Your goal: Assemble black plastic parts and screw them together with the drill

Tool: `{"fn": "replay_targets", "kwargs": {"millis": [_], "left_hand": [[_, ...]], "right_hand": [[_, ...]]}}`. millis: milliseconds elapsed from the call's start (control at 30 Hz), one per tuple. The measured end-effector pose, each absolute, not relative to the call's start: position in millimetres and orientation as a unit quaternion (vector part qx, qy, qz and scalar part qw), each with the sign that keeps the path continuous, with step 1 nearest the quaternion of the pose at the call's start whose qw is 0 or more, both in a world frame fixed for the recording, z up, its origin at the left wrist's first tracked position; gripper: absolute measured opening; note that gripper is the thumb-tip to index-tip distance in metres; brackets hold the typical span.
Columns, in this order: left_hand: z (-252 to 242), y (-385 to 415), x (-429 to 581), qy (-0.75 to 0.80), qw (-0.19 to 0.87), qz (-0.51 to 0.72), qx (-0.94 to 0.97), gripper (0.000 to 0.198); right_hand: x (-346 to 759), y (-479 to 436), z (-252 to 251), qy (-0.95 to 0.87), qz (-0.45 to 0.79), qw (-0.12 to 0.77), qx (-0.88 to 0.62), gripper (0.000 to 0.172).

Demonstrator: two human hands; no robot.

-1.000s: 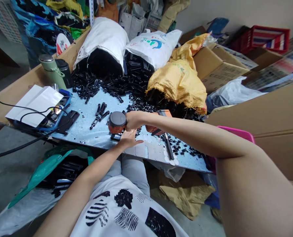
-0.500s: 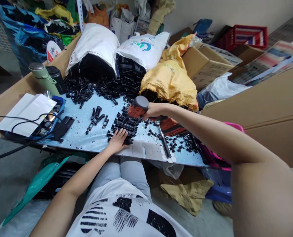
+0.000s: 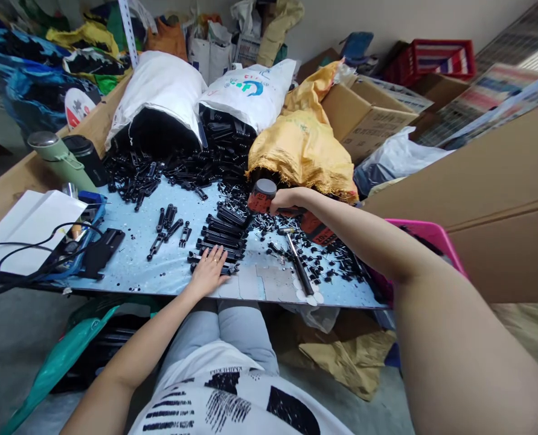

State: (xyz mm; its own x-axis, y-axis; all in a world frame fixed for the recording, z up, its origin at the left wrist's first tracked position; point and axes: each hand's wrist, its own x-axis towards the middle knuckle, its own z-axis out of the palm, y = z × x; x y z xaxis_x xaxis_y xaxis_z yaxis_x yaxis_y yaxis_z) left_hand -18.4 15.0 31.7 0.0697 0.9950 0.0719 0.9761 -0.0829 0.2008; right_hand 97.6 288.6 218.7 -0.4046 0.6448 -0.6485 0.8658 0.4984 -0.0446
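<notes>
My right hand (image 3: 287, 201) is wrapped round the grip of a red and black cordless drill (image 3: 262, 197). Its nose points down and left, close to the right ends of a row of black plastic bars (image 3: 226, 226). Across the near bars lies my left hand (image 3: 209, 270), palm down with fingers spread. A hammer (image 3: 299, 264) rests on the bench to the right, its head by loose screws (image 3: 269, 226) and small black parts (image 3: 325, 263). The drill's tip is hard to make out against the dark bars.
Left on the blue bench top (image 3: 128, 260) are several joined black pieces (image 3: 164, 229). White sacks (image 3: 157, 90) spill black parts at the back, beside a yellow sack (image 3: 302, 145). A green flask (image 3: 63, 158) and papers (image 3: 28, 229) stand left; a pink bin (image 3: 432, 235) is right.
The drill and my right hand have shifted slightly right relative to the bars, from over them to their right ends. My left hand stays on the near bars. The whole view has shifted a little.
</notes>
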Motion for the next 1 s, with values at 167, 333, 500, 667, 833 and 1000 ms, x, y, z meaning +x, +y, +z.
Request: {"fn": "replay_targets", "kwargs": {"millis": [167,333,500,667,833,1000], "left_hand": [[31.9,16.0,-17.5,0.678,0.057,0.083,0.728,0.075],[30.7,15.4,-17.6,0.680,0.050,0.092,0.725,0.075],[31.1,16.0,-16.9,0.679,0.039,0.087,0.728,0.074],[29.4,16.5,-16.4,0.683,0.038,0.087,0.724,0.071],[24.2,16.1,-16.9,0.679,0.032,0.096,0.727,0.070],[22.8,16.2,-16.9,0.678,0.023,0.100,0.728,0.070]], "right_hand": [[98.9,274.5,228.3,0.825,-0.166,0.273,0.467,0.018],[98.1,253.9,236.1,0.847,-0.147,0.280,0.427,0.020],[91.7,253.7,221.3,0.851,-0.178,0.282,0.406,0.017],[99.6,242.3,223.5,0.870,-0.150,0.268,0.386,0.017],[107.2,221.8,231.9,0.871,-0.126,0.283,0.381,0.020],[103.0,209.2,225.7,0.845,-0.163,0.325,0.392,0.023]]}}
